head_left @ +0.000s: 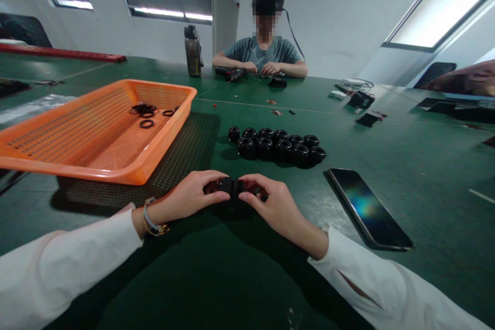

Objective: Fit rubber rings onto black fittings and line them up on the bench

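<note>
Between my two hands, low over the green table (232, 278), is a small black part (231, 186). My left hand (195, 193) grips its left end between thumb and fingers. On the other end, the thumb and fingers of my right hand (276, 203) are closed. Just beyond my hands stand several round black fittings (283, 148) with holes in their tops, grouped in two rough rows. An orange basket (133, 172) at the left holds several black rings (147, 124).
A phone (369, 209) lies right of my right hand. Across the table sits a person (263, 51) with both hands near a dark tool (232, 74). A bottle (193, 51) stands at the back. Black electronic parts (360, 100) lie at the back right.
</note>
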A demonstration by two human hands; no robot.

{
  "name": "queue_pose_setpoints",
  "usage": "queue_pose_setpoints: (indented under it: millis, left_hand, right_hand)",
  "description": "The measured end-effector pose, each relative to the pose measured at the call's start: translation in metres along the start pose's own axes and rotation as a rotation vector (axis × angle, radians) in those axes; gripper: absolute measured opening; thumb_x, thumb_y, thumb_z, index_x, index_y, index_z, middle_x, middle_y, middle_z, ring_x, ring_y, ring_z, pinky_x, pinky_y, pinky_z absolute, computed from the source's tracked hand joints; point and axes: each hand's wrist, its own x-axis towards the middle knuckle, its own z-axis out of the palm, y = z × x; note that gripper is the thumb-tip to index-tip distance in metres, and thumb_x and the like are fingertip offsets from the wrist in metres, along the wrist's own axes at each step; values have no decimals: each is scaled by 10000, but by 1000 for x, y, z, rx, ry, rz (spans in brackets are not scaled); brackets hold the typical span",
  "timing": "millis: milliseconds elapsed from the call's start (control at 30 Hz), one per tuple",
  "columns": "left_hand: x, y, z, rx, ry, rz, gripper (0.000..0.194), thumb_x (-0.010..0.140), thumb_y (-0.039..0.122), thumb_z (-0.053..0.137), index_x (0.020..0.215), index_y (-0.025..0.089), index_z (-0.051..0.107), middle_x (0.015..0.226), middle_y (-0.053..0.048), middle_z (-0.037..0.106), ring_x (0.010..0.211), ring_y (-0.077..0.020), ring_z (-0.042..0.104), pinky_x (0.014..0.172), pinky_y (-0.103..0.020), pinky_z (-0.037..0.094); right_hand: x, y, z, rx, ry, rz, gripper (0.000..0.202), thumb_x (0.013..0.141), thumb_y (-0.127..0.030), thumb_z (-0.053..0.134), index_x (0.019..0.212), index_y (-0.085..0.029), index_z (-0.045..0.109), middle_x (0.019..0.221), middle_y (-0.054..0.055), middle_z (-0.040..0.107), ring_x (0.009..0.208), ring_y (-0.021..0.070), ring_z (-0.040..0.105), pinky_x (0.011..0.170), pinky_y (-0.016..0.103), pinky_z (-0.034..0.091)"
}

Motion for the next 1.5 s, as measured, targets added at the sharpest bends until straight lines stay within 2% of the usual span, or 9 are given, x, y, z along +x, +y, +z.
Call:
queue_pose_setpoints:
  millis: [133,467,1500]
  left_hand:
    - [0,1,0,-11,-4,-7,290,787,323,566,995,126,611,888,-52,666,749,-174,602,663,-241,445]
    - [1,0,1,-16,-7,-12,292,784,322,574,992,122,612,882,-51,660,751,-175,599,663,-241,440]
    - [0,2,0,4,-8,-11,289,782,329,584,992,133,612,845,-38,658,687,-151,578,624,-223,429]
  right_hand:
    - [0,2,1,41,10,25,248,754,-181,596,1002,-173,592,783,25,686,664,148,623,544,246,457]
    - [0,2,1,30,6,19,200,759,-167,585,959,-169,591,710,7,664,618,139,607,545,245,451]
    - [0,3,2,63,-4,36,155,779,-195,568,933,-183,584,663,-8,653,586,132,615,526,237,466]
